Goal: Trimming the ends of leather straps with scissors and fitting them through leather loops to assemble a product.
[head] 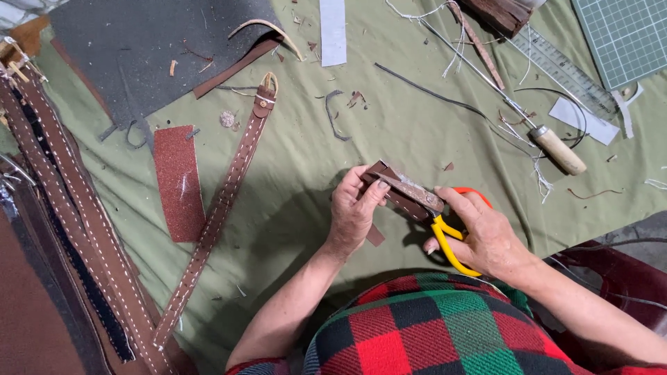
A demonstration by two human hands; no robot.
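Note:
My left hand (pixel 353 212) pinches a short piece of dark brown leather strap (pixel 392 198) just above my lap. My right hand (pixel 483 236) grips scissors (pixel 445 232) with yellow and orange handles; their worn metal blades lie across the strap piece, close to my left thumb. Whether the blades are biting into the leather cannot be told. Both hands hover over a green cloth (pixel 292 180) that covers the work surface.
A long stitched brown strap (pixel 222 201) lies diagonally to the left, beside a red-brown sandpaper sheet (pixel 178 182). Several more stitched straps (pixel 62 208) pile at the far left. An awl with a wooden handle (pixel 556 149), a ruler (pixel 556 69), a cutting mat (pixel 625 35) and scraps lie at the back.

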